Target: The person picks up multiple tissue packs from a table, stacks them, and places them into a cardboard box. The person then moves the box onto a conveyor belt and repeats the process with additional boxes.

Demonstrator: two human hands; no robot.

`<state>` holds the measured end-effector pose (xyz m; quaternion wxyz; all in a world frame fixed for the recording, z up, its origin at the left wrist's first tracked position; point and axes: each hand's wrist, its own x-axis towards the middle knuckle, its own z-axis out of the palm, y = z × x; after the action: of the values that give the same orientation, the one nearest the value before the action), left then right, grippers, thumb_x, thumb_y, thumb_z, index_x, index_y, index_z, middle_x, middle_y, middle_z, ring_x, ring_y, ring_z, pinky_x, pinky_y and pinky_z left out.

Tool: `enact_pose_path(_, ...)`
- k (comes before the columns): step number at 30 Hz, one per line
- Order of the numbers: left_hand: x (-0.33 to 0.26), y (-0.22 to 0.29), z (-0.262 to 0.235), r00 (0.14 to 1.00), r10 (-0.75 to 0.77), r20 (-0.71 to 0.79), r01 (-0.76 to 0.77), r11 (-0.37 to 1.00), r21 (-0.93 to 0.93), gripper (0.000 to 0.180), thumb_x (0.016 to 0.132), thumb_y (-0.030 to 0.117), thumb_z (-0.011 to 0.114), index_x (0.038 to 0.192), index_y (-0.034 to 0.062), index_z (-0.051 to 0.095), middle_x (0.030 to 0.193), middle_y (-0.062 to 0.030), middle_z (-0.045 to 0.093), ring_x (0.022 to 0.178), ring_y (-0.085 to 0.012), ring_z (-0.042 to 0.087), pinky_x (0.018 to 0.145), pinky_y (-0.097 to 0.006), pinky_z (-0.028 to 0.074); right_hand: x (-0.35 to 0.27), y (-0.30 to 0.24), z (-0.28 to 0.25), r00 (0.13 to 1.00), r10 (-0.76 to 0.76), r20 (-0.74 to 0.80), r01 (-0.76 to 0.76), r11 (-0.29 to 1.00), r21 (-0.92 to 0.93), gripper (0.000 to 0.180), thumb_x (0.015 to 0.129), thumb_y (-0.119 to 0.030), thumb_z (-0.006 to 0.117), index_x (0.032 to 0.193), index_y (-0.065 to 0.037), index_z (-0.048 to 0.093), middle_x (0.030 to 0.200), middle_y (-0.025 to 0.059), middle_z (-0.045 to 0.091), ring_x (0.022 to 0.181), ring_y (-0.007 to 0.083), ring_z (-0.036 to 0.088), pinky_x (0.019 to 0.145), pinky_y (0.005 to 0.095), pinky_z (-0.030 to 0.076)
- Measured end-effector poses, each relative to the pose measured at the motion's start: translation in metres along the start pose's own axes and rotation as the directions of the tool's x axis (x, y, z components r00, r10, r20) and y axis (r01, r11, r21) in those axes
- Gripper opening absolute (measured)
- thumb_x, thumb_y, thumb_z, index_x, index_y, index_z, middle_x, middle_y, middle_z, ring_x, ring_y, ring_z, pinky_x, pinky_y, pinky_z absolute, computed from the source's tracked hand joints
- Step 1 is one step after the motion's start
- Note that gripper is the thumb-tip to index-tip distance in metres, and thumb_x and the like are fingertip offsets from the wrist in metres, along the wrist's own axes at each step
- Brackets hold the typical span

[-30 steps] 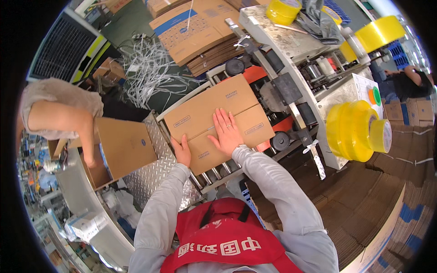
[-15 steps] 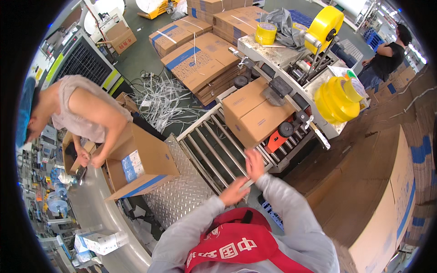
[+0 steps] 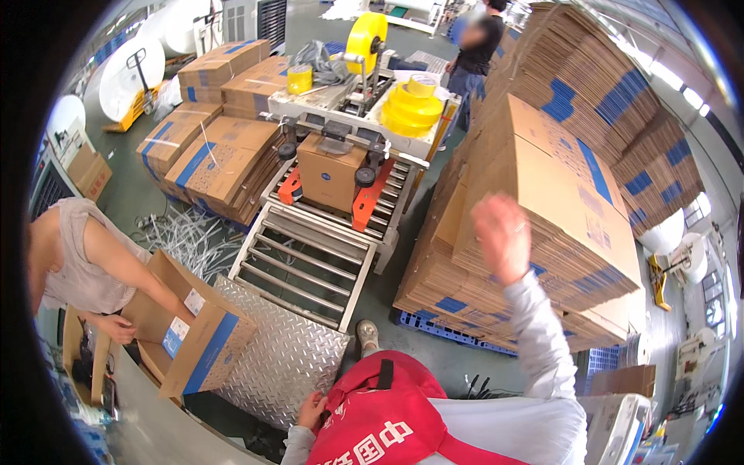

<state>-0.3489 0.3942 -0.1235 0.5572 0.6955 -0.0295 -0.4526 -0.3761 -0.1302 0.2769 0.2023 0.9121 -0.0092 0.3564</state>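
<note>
My right hand (image 3: 502,239) is raised, open and slightly blurred, with nothing in it. It appears in front of a stack of flattened cardboard cartons (image 3: 558,209); whether it touches them I cannot tell. Low beside my red apron (image 3: 380,415), my left hand (image 3: 312,409) hangs with loosely bent fingers and no object visible in it. Ahead, a closed cardboard box (image 3: 333,177) sits in the carton sealing machine (image 3: 336,133), beyond a roller conveyor (image 3: 302,267).
At left, a co-worker (image 3: 93,256) reaches into an open carton (image 3: 205,353). A diamond-plate metal sheet (image 3: 287,360) lies between that carton and the conveyor. Yellow tape rolls (image 3: 411,108) rest on the machine. Bundled cartons (image 3: 221,163) and loose white straps (image 3: 182,240) lie behind. Another person (image 3: 477,54) stands farther back.
My view has swung right. My hands, close together over the conveyor before, are now apart: the right one up by the carton stack, the left down by my apron. The box now sits within the machine.
</note>
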Motion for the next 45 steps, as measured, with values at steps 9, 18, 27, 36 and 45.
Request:
enact_pose_path(9, 0.038, 0.03, -0.007, 0.971, 0.225, -0.083, -0.215, 0.969, 0.119, 0.042, 0.091, 0.023, 0.059, 0.126, 0.0014, 0.05, 0.106, -0.0114, 0.062, 0.089, -0.0177, 0.061, 0.078, -0.031, 0.049, -0.043, 0.068, -0.032, 0.943, 0.247, 0.225, -0.236, 0.969, -0.073, 0.026, 0.084, -0.01, 0.06, 0.109, -0.01, 0.058, 0.116, 0.0089, 0.059, 0.107, 0.0298, 0.056, 0.089, 0.038, 0.048)
enact_pose_path(18, -0.016, -0.059, -0.031, 0.887, 0.177, -0.427, -0.156, 0.984, 0.084, 0.03, 0.091, 0.019, 0.059, 0.112, -0.002, 0.058, 0.095, -0.01, 0.064, 0.084, -0.0162, 0.063, 0.074, -0.027, 0.051, 0.043, 0.056, -0.166, 0.916, 0.011, -0.4, -0.15, 0.936, -0.317, 0.02, 0.078, -0.012, 0.071, 0.096, -0.006, 0.064, 0.086, 0.0075, 0.066, 0.076, 0.0253, 0.064, 0.067, 0.0325, 0.051)
enact_pose_path(27, -0.049, 0.126, 0.002, 0.788, 0.028, -0.615, -0.513, 0.584, -0.629, 0.074, 0.091, 0.058, 0.045, 0.144, 0.0095, 0.026, 0.133, -0.0158, 0.046, 0.117, -0.028, 0.051, 0.094, -0.042, 0.044, 0.151, -0.132, -0.256, 0.621, -0.133, -0.772, 0.462, 0.858, 0.224, 0.059, 0.091, -0.058, 0.041, 0.067, -0.006, 0.053, 0.052, 0.003, 0.048, 0.046, 0.0168, 0.048, 0.046, 0.0299, 0.038)
enact_pose_path(36, -0.197, 0.226, -0.023, -0.099, -0.144, -0.985, -0.872, 0.49, 0.016, 0.095, 0.085, 0.029, 0.069, 0.149, 0.0112, 0.001, 0.15, -0.0104, 0.021, 0.134, -0.0275, 0.028, 0.108, -0.044, 0.028, 0.078, -0.172, 0.069, 0.656, 0.701, 0.28, 0.127, -0.468, 0.875, 0.052, 0.1, -0.037, 0.039, 0.059, -0.008, 0.053, 0.053, 0.0026, 0.048, 0.047, 0.0124, 0.042, 0.047, 0.0274, 0.034)
enact_pose_path(45, -0.171, 0.193, -0.035, -0.183, -0.043, -0.982, -0.707, 0.7, 0.101, 0.096, 0.083, 0.024, 0.07, 0.149, 0.0059, 0.003, 0.154, -0.0132, 0.007, 0.141, -0.0255, 0.014, 0.113, -0.037, 0.014, 0.081, -0.191, 0.089, 0.978, -0.196, -0.07, 0.146, 0.405, 0.903, 0.043, 0.082, -0.038, 0.062, 0.106, -0.002, 0.061, 0.107, 0.0195, 0.061, 0.103, 0.0365, 0.056, 0.092, 0.0445, 0.043)
